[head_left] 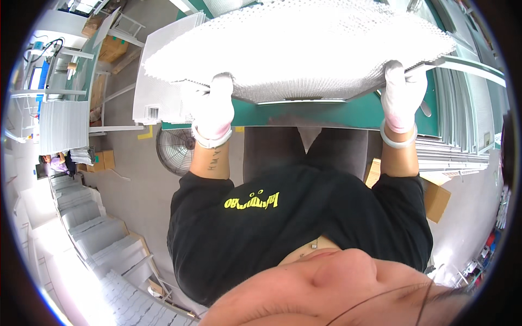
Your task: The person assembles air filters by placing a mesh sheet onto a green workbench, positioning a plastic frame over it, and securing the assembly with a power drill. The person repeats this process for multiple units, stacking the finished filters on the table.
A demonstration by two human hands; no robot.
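Note:
A large, white, overexposed sheet (304,54) with a fine bubbly or honeycomb-like texture along its edges spans the upper middle of the view. My left hand (213,107), in a white glove, grips its near edge on the left, thumb on top and the other fingers hidden beneath. On the right, my gloved right hand (402,100) holds the same edge in a similar way. The sheet is raised above a green tabletop (283,114) and sags between my hands. A thin, flat strip or panel edge (302,100) shows under it.
White panels (157,92) lie to the left of the sheet. Many light panels stand stacked (462,108) at the right. A floor fan (175,149) and cardboard boxes (435,201) are near the table. Rows of stacked sheets (103,233) line the left; a person (57,163) is far off.

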